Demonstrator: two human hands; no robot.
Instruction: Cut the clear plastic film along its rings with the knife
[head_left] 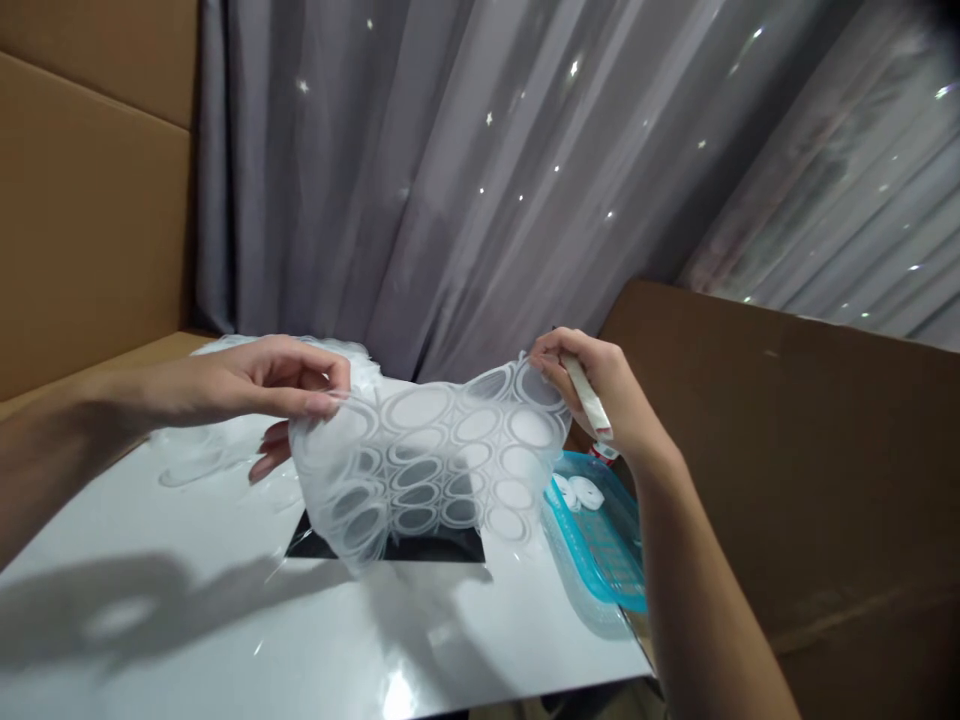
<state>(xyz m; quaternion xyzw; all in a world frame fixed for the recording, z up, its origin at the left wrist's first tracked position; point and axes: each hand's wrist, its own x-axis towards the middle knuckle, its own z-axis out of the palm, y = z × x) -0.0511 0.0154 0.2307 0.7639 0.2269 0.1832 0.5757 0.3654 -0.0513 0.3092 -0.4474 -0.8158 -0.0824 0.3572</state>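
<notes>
A sheer white fabric piece with rows of oval rings [517, 460] hangs stretched between my two hands above the table. My left hand [259, 378] pinches its upper left corner between thumb and forefinger, the other fingers apart. At the upper right corner, the fingertips of my right hand [600, 375] are closed on the fabric. A slim whitish stick-like tool [589, 400] with a reddish end is also tucked in that hand; its kind cannot be made out. Below the fabric, a black flat sheet [442, 548] lies on the table, partly covered from view.
On the white table [247, 650], a pile of sheer white material [214, 450] lies behind my left hand. A blue plastic basket [592, 570] holding white round pieces [585, 492] stands at the right. Cardboard walls [810, 450] flank both sides; a grey curtain [420, 180] hangs behind.
</notes>
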